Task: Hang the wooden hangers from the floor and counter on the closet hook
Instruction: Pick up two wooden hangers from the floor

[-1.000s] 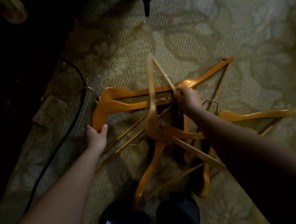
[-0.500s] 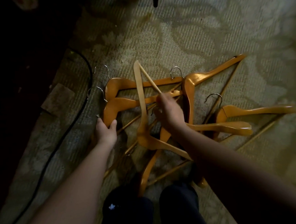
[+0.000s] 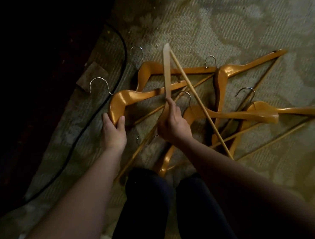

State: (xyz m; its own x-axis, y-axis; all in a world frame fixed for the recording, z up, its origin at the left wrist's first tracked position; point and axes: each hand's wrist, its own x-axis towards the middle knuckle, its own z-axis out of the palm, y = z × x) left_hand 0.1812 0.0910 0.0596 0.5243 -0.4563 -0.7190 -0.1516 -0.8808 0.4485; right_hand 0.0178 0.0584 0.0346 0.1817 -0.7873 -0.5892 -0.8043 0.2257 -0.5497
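Note:
Several wooden hangers with metal hooks lie tangled on the patterned carpet (image 3: pixel 221 23). My right hand (image 3: pixel 173 125) grips one hanger (image 3: pixel 167 72) and holds it upright above the pile, its bar slanting down to the right. My left hand (image 3: pixel 114 130) is closed around the curved end of a second hanger (image 3: pixel 131 97), which is lifted slightly at the left of the pile, its hook pointing left. Another hanger (image 3: pixel 242 69) lies at the back right, and one more hanger (image 3: pixel 290 110) at the far right.
A black cable (image 3: pixel 90 121) runs along the carpet's left side beside dark furniture (image 3: pixel 30 71). A small flat scrap (image 3: pixel 93 77) lies near the cable. My dark-trousered legs (image 3: pixel 167 211) are at the bottom centre.
My right hand has drawn its upright hanger nearer to me and leftward. My left hand has lifted the second hanger's end off the carpet and pulled it left.

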